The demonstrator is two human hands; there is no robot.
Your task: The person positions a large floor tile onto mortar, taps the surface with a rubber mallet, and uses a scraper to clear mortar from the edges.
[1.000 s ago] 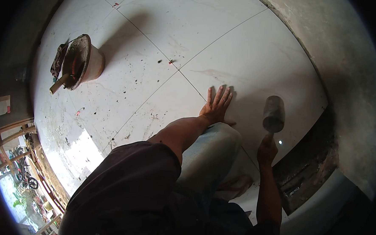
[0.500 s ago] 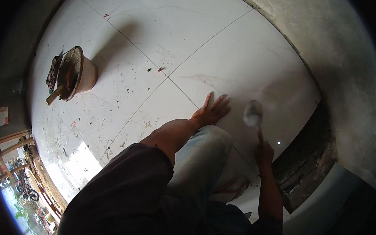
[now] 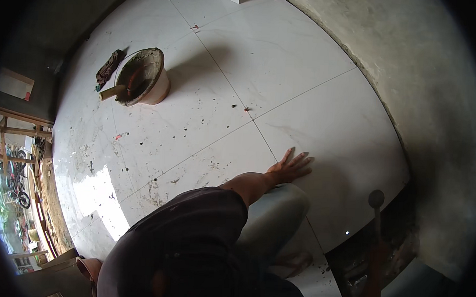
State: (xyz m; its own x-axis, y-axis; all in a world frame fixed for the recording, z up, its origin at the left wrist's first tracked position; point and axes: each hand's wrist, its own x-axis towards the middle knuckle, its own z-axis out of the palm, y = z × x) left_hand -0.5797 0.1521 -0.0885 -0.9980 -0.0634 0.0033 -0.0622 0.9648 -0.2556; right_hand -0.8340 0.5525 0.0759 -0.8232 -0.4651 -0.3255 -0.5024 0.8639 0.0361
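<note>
My left hand (image 3: 293, 167) lies on a large white marbled floor tile (image 3: 352, 122), fingers spread, just beyond my bent knee. In my right hand (image 3: 378, 251), dim against the dark gap at the lower right, is the handle of a mallet (image 3: 376, 199). Its round dark head is up near the tile's right corner and does not appear to touch the tile. Thin joints separate this tile from its neighbours, and a small red piece (image 3: 246, 109) sits close to where the joints cross.
A mortar-crusted bucket (image 3: 156, 90) with a handled tool in it stands at the left, a dark rag-like thing (image 3: 110, 68) beside it. An untiled gap (image 3: 361, 262) runs along the lower right. A grey wall (image 3: 372, 42) borders the right side. Crumbs of mortar dot the tiles.
The mallet has moved right, off the tile's middle toward its right corner. My left hand stays flat on the tile. My view has shifted, bringing the bucket farther right.
</note>
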